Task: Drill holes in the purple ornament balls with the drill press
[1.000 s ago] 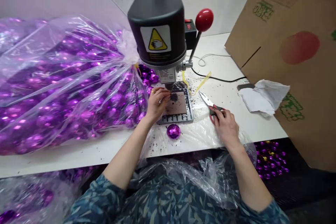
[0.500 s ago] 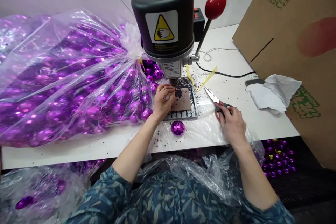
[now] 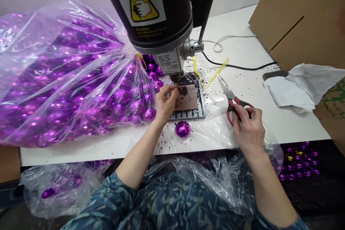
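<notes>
My left hand [image 3: 166, 102] is closed in a pinch, thumb and fingertips together above the brown board [image 3: 188, 103] under the drill chuck. Whatever it pinches is too small to make out. Dark shavings lie scattered over the board, which rests on the slotted metal base [image 3: 201, 114] of a drill press [image 3: 159, 10]. On the table to the right, my right hand [image 3: 249, 129] has its fingers on the red and black handles of a pair of scissors [image 3: 229, 95], blades pointing away from me. A faceted purple ball [image 3: 182, 129] sits in front of the base.
At left, a big tied clear bag [image 3: 81, 90] bulges with purple balls. A yellow strip [image 3: 223, 67], a black cable [image 3: 242, 68] and crumpled white paper [image 3: 289, 91] lie to the right. A cardboard box [image 3: 304, 43] stands beyond. Plastic film covers the table's front edge.
The view has come closer and tilted, so the drill press looms larger. My right hand has shifted slightly right with the scissors handles. My left hand keeps its pinch over the board.
</notes>
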The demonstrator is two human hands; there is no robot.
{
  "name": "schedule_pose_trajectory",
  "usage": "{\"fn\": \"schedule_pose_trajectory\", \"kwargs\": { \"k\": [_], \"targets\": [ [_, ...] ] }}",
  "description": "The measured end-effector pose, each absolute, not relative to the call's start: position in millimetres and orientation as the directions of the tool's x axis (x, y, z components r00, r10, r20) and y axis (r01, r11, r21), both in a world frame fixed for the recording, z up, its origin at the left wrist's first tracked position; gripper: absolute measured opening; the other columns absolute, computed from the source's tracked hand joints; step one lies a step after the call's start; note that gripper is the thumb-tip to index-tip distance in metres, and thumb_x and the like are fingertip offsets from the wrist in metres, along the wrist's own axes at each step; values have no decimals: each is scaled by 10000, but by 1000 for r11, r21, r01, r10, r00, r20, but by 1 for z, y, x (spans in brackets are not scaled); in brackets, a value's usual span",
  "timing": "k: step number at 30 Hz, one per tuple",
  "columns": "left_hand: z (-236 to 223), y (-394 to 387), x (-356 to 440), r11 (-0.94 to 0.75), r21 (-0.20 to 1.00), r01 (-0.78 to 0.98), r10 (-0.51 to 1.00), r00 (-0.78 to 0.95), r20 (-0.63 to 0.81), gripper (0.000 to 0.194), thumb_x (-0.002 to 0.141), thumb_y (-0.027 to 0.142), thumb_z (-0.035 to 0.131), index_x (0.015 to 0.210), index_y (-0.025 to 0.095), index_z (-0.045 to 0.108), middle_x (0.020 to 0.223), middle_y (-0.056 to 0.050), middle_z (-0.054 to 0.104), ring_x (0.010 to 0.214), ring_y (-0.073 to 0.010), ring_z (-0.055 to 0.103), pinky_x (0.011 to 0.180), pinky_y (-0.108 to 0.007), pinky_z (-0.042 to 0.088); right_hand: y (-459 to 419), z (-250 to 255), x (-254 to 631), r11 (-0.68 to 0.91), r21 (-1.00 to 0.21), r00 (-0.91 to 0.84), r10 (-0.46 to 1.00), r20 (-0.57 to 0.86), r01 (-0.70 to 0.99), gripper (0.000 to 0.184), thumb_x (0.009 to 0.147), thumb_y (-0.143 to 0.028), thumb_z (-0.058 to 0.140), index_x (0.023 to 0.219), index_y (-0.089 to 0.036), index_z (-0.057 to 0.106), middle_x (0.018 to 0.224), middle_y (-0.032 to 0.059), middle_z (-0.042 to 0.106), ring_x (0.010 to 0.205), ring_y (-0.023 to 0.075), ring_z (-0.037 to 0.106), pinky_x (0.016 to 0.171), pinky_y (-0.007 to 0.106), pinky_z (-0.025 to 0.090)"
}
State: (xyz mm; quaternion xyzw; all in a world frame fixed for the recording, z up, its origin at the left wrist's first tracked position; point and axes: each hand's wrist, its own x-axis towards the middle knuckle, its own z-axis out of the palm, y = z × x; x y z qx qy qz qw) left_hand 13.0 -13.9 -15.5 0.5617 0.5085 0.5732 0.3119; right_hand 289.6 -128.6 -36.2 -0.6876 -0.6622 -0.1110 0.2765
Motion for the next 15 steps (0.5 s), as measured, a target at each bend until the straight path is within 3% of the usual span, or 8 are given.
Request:
{"fn": "schedule_pose_trajectory", "kwargs": {
  "k": [4, 8, 10, 15],
  "targets": [
    [-17, -23, 10, -305, 931, 200, 927, -164, 339, 81, 930, 319, 781, 944, 256, 830, 936, -41, 798, 991, -198, 718, 951, -356, 565, -143, -16, 266, 319, -426, 1, 799, 602, 847, 532, 920, -303, 727, 1433, -275, 589, 1060, 26, 650, 859, 79, 639, 769, 205, 585],
    [-19, -26, 9, -288, 943, 167, 937, -153, 313, 147, 903, 387, 824, 978, 261, 831, 992, -55, 811, 1015, -205, 736, 941, -364, 589, -140, -16, 247, 465, -432, -138, 787, 601, 772, 670, 875, -438, 768, 1462, -186, 567, 1082, 70, 624, 925, 123, 629, 769, 234, 606],
    [-21, -25, 9, -279, 948, 154, 940, -159, 302, 177, 885, 408, 843, 977, 258, 830, 1013, -60, 816, 1014, -204, 742, 927, -357, 596, -136, -19, 243, 464, -373, -169, 779, 604, 804, 692, 885, -461, 742, 1470, -138, 560, 1085, 88, 612, 938, 140, 630, 765, 252, 607],
    [-22, -24, 9, -251, 961, 119, 950, -160, 268, 180, 867, 404, 857, 944, 242, 837, 990, -50, 819, 962, -182, 748, 895, -320, 588, -134, -21, 244, 373, -70, -248, 735, 631, 925, 526, 938, -288, 688, 1439, -157, 596, 1023, 41, 650, 927, 106, 658, 717, 212, 541]
  ]
}}
